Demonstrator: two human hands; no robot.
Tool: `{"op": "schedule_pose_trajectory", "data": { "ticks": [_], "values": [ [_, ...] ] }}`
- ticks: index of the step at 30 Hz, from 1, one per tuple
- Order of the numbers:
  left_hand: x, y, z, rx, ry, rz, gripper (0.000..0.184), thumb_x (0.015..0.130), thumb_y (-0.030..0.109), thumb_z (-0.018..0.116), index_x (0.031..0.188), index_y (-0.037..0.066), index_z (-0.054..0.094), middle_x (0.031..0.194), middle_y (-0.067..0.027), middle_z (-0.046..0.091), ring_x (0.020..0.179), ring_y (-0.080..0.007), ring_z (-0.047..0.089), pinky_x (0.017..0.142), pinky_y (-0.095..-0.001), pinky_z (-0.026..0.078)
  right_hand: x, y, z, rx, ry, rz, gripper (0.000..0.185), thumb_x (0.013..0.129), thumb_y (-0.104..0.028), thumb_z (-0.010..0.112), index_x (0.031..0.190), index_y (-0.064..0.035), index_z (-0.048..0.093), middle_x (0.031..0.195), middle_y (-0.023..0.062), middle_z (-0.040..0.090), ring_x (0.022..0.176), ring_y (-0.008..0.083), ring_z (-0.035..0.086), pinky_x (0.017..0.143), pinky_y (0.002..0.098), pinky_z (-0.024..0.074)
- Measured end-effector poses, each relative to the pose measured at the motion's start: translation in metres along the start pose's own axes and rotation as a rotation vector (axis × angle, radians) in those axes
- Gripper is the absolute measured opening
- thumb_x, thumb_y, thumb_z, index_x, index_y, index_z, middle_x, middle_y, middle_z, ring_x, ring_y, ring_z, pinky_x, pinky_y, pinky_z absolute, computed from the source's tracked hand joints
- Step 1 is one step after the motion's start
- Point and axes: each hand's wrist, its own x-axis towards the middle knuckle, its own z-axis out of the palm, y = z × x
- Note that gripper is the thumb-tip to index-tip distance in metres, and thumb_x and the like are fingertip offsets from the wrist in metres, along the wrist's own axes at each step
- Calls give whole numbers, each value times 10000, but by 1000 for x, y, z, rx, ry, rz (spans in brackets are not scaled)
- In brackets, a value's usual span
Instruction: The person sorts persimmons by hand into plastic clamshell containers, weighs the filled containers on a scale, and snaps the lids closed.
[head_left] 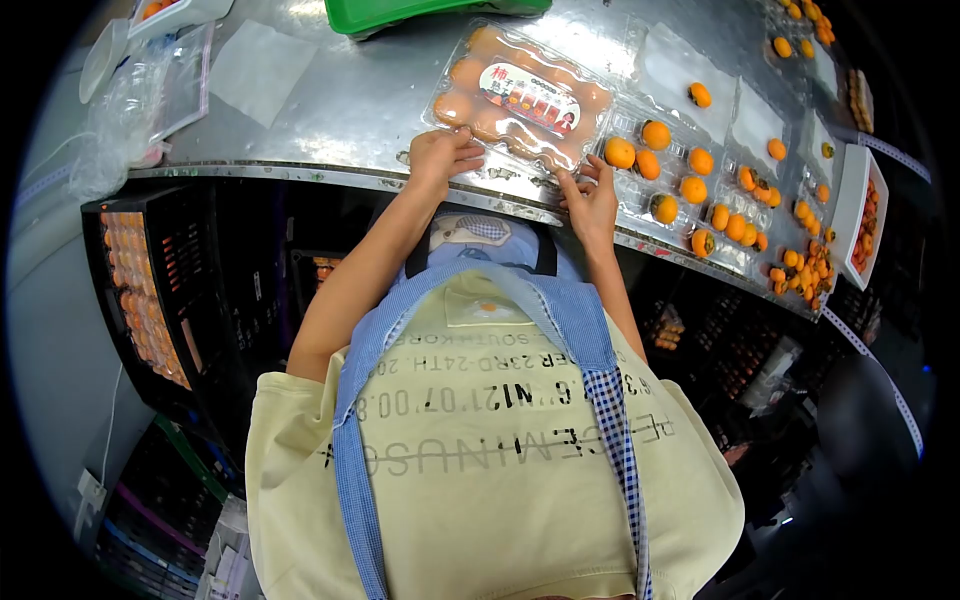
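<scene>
A clear plastic clamshell pack (pixel 470 75) lies on the metal table in front of me. Its lid is closed over rows of orange persimmons, and a printed label (pixel 530 98) sits on top. My left hand (pixel 437 163) pinches the near edge at the left corner. On the near right corner, the thumb and bent fingers of my right hand (pixel 588 200) hold the rim. Right of the pack, loose persimmons (pixel 647 164) rest in the hollows of open clear trays (pixel 630 195).
A green tray (pixel 430 10) stands at the far side of the metal table (pixel 330 110). White sheets (pixel 262 65) and plastic bags lie to the left. A white bin (pixel 850 190) of fruit is at far right. Black crates (pixel 230 290) stand below the table edge.
</scene>
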Motion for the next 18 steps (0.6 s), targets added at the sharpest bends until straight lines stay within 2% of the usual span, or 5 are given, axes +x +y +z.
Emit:
{"op": "schedule_pose_trajectory", "data": {
  "ticks": [5,11,14,17,18],
  "values": [
    [-2,0,6,12,60,7,191,845,43,580,906,-126,516,890,-228,602,789,-302,655,629,-357,596,-1,3,2,-6,21,3,619,781,-243,719,1219,84,428,1077,220,577,662,177,625,568,293,507],
    [-6,1,9,19,55,7,183,847,49,569,898,-117,510,872,-221,601,790,-299,654,633,-349,591,-5,2,-3,-79,2,-29,592,816,-257,699,1234,66,431,1094,173,561,697,136,601,527,250,494],
    [-7,3,6,0,20,-6,207,842,65,575,909,-118,505,869,-215,595,801,-301,650,656,-349,587,-17,-15,-13,-125,71,44,519,809,-288,688,1139,76,520,956,185,640,664,184,637,635,306,511],
    [-10,7,7,1,-12,-33,227,845,81,572,939,-114,505,902,-212,584,846,-305,640,715,-353,574,-22,-7,-21,211,-197,318,443,857,-289,637,1109,64,548,943,160,651,636,192,634,635,302,522],
    [-12,10,7,11,-25,-48,237,855,90,562,968,-111,507,926,-210,580,879,-308,633,751,-357,565,-24,-17,-19,345,-259,421,405,885,-272,607,1108,61,547,975,149,646,713,181,639,640,266,523]
  ]
}}
